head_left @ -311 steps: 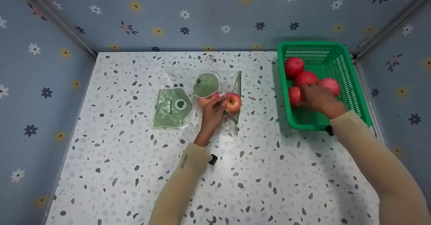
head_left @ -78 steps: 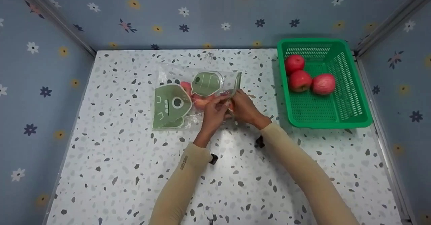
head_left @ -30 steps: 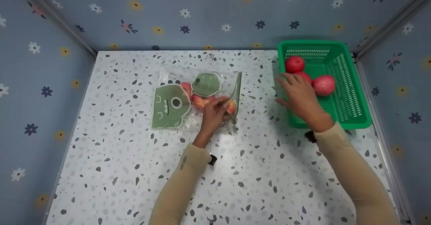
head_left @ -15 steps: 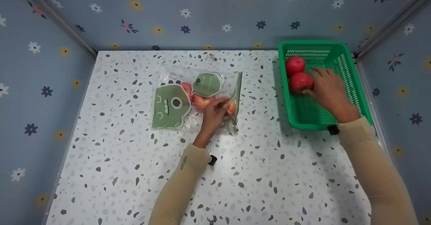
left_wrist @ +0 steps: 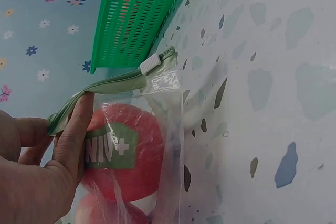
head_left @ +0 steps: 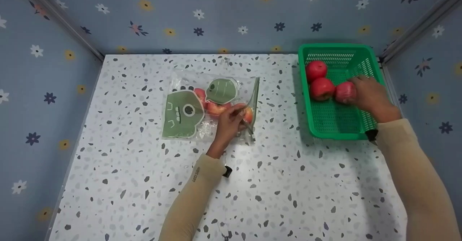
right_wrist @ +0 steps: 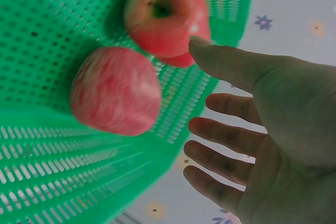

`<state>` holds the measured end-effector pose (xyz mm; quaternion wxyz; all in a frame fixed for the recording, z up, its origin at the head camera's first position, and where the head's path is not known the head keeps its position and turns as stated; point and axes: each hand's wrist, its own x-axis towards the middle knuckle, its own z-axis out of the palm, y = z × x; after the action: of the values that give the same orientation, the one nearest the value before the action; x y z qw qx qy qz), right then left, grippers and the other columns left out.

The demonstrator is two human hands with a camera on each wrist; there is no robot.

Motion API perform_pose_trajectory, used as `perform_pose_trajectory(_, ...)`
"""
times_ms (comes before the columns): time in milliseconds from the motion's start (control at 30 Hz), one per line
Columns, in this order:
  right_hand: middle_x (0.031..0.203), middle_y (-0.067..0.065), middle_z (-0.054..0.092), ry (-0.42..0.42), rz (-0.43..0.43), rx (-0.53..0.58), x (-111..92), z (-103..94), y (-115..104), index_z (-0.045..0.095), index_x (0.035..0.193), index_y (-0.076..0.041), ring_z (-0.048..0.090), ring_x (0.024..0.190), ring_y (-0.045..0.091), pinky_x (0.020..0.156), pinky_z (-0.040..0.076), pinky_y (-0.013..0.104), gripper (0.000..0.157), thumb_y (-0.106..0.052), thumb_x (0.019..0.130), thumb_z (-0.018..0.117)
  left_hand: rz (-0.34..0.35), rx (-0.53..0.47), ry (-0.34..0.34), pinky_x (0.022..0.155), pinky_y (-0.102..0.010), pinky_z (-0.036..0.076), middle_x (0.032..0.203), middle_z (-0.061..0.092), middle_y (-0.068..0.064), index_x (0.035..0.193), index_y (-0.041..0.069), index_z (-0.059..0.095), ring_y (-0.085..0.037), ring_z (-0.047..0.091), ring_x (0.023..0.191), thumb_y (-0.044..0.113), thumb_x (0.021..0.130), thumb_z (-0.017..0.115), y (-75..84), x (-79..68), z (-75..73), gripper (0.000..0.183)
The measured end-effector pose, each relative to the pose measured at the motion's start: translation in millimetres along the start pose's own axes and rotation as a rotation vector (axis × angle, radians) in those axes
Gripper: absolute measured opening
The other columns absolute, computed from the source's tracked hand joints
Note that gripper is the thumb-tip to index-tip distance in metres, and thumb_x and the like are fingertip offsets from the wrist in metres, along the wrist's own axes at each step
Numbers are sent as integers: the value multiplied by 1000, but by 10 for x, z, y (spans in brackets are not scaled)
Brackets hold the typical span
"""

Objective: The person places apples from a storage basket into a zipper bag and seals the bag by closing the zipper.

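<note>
A clear slider zip bag (head_left: 184, 114) with a green dinosaur print lies on the table with apples (head_left: 217, 108) inside it. My left hand (head_left: 227, 123) pinches the green zip edge of its mouth between thumb and fingers; the white slider (left_wrist: 150, 64) sits near one end. At the right, my right hand (head_left: 371, 93) is inside the green basket (head_left: 341, 136), beside a streaked red apple (head_left: 345, 92). In the right wrist view its fingers are spread and relaxed, apart from that apple (right_wrist: 115, 92). Two more apples (head_left: 322, 88) rest against the basket's left wall.
The speckled white table (head_left: 274, 183) extends between the bag and the basket and toward the front. Flower-patterned walls (head_left: 223, 17) close off the back and both sides. The basket stands in the back right corner.
My right hand has moved from the bag's mouth to the basket, over the apples and to its right side. The basket holds fewer apples, the bag more. My left hand keeps its grip.
</note>
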<state>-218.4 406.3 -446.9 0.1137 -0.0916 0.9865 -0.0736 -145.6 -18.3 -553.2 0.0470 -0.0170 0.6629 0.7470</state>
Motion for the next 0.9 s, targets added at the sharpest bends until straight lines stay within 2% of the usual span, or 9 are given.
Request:
perform_pose_trajectory(167, 136, 43, 49, -33, 36, 11, 41, 41, 91, 48, 141, 15, 46, 123, 61, 100, 43, 78, 67, -20, 93, 80, -8, 4, 8, 64, -23, 62, 109, 67, -17, 130, -7, 67, -16, 65, 86, -3, 104, 61, -7, 9, -1, 27)
perform_pose_trajectory(433, 133, 43, 48, -84, 99, 19, 112, 80, 152, 43, 146, 13, 45, 119, 59, 98, 44, 78, 74, -32, 96, 74, -24, 26, 12, 66, -24, 63, 113, 68, -16, 131, -7, 67, -15, 65, 90, -2, 104, 61, 0, 18, -3, 28)
perform_pose_trajectory(667, 130, 42, 50, -115, 146, 92, 184, 105, 234, 40, 146, 11, 49, 113, 56, 93, 46, 75, 80, -44, 97, 73, -22, 26, 2, 69, -27, 65, 117, 67, -19, 132, -6, 66, -17, 65, 97, -4, 104, 60, -1, 19, -11, 28)
perform_pose_trajectory(800, 124, 40, 52, -123, 161, 127, 219, 108, 272, 40, 141, 11, 52, 106, 53, 86, 48, 70, 76, -43, 98, 71, -9, 22, -5, 67, -25, 63, 116, 67, -19, 131, -7, 67, -16, 64, 96, -3, 105, 61, -5, 14, -19, 27)
perform_pose_trajectory(900, 120, 40, 53, -156, 163, 137, 239, 107, 289, 41, 133, 12, 54, 103, 52, 83, 49, 67, 63, -35, 101, 68, -8, 24, -11, 66, -24, 63, 115, 67, -19, 131, -7, 67, -16, 64, 93, -1, 105, 61, 2, 6, -24, 27)
